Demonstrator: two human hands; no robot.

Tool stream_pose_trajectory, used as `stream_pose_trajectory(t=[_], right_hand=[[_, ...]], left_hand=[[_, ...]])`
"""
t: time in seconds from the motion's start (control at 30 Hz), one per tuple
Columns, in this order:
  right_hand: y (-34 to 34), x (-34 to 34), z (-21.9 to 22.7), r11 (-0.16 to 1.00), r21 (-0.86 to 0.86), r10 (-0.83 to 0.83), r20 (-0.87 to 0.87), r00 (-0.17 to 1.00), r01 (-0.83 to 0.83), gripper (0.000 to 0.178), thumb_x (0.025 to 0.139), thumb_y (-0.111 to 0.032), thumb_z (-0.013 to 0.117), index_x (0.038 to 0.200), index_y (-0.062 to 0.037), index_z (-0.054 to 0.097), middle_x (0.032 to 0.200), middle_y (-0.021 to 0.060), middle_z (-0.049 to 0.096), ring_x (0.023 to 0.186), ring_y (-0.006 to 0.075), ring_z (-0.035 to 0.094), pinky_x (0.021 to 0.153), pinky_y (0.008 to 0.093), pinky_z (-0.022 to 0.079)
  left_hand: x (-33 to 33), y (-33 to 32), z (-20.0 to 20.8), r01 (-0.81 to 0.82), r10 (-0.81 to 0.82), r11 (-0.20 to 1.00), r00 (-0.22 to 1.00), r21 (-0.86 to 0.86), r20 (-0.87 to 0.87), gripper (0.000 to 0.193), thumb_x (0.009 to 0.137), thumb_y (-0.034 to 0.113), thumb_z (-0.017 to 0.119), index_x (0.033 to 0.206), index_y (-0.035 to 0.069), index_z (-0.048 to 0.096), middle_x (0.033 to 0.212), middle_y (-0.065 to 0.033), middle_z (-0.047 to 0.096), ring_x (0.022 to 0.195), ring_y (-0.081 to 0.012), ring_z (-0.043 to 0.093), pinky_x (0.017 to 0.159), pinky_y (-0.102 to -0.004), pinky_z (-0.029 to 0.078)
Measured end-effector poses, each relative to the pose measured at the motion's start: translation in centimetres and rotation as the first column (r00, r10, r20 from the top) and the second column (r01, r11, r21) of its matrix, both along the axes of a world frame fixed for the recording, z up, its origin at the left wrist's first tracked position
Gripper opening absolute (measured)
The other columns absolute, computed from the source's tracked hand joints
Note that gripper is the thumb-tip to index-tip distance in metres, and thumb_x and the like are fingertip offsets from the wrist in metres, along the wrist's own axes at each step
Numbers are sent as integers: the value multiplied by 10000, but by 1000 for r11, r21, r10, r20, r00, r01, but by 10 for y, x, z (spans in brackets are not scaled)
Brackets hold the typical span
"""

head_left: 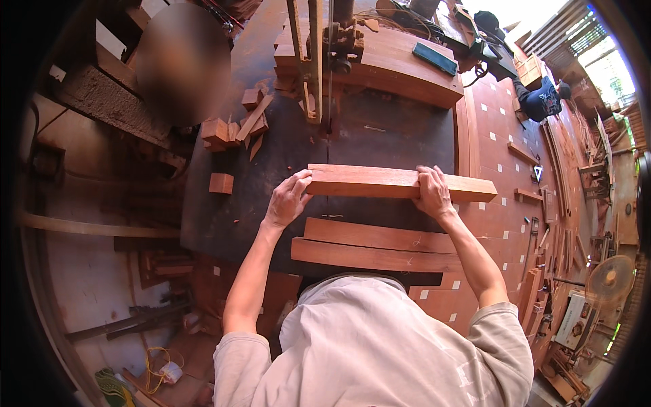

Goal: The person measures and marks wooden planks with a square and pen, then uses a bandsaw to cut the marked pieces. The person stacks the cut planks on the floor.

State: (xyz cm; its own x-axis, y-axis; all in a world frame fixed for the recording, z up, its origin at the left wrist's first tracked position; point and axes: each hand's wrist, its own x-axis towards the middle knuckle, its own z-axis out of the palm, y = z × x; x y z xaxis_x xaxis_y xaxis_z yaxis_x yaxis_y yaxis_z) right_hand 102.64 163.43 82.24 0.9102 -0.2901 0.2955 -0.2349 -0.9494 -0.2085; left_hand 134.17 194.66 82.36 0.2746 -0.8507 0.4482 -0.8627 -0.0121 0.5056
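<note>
Across the dark saw table (pixel 400 132) lies a long reddish-brown wooden bar (pixel 366 180). My left hand (pixel 288 197) grips its left end, fingers on top and thumb below. My right hand (pixel 432 192) wraps over the bar toward its right end. Just beyond the bar is the thin upright blade (pixel 330 81) of a band saw, beside its pale wooden guide post (pixel 314 74). Closer to me, two similar wooden bars (pixel 373 245) rest side by side at the table's near edge.
Wood offcuts (pixel 220 134) and a small block (pixel 221 183) lie on the table's left side. Behind the blade is a large stacked timber block (pixel 400 68) with a teal case (pixel 435 59) on it. A person in dark blue (pixel 540 102) is far right. A fan (pixel 610 278) stands at right.
</note>
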Motion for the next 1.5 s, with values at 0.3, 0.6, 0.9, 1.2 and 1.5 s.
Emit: stream_pose_trajectory(t=[0.3, 0.6, 0.9, 1.2, 1.5], right_hand=[[-9, 8, 8, 998, -24, 51, -201, 978, -57, 836, 739, -564, 899, 1311, -40, 585, 1191, 123, 606, 1135, 325, 601, 994, 456, 470], [-23, 33, -5, 992, -31, -120, -65, 991, 118, 745, 727, -489, 928, 1271, -84, 621, 1241, 115, 647, 1171, 349, 601, 1047, 485, 455], [-53, 66, -11, 978, 57, -194, -87, 977, 200, 743, 712, -432, 958, 1314, -98, 679, 1224, 85, 682, 1194, 316, 605, 1103, 475, 423], [-70, 82, -11, 971, 67, -223, -114, 968, 231, 736, 700, -415, 965, 1316, -121, 689, 1216, 67, 694, 1201, 308, 607, 1116, 467, 422], [-75, 86, -11, 969, 83, -224, -123, 967, 235, 736, 699, -414, 966, 1312, -121, 686, 1214, 69, 695, 1207, 308, 610, 1142, 473, 410]], left_hand=[[8, 0, -17, 24, -12, 995, 993, 100, -116, 373, 839, 22, 850, 1090, 40, 575, 1376, -158, 668, 1190, -414, 700, 966, -461, 624], [48, -42, -12, 97, -57, 988, 952, 123, -300, 240, 867, -66, 770, 1024, -21, 595, 1451, -230, 650, 1157, -447, 705, 950, -443, 596], [86, -85, -27, 66, -46, 996, 949, 54, -312, 174, 889, -58, 722, 1026, -22, 621, 1408, -270, 662, 1149, -469, 695, 942, -448, 607], [95, -99, -22, 66, -70, 998, 961, -24, -267, 156, 895, -70, 702, 968, -22, 572, 1039, -216, 656, 976, -476, 684, 807, -485, 572], [95, -102, -17, 58, -56, 998, 968, -1, -245, 166, 882, -109, 692, 987, -37, 585, 1141, -207, 688, 1019, -449, 711, 848, -451, 598]])
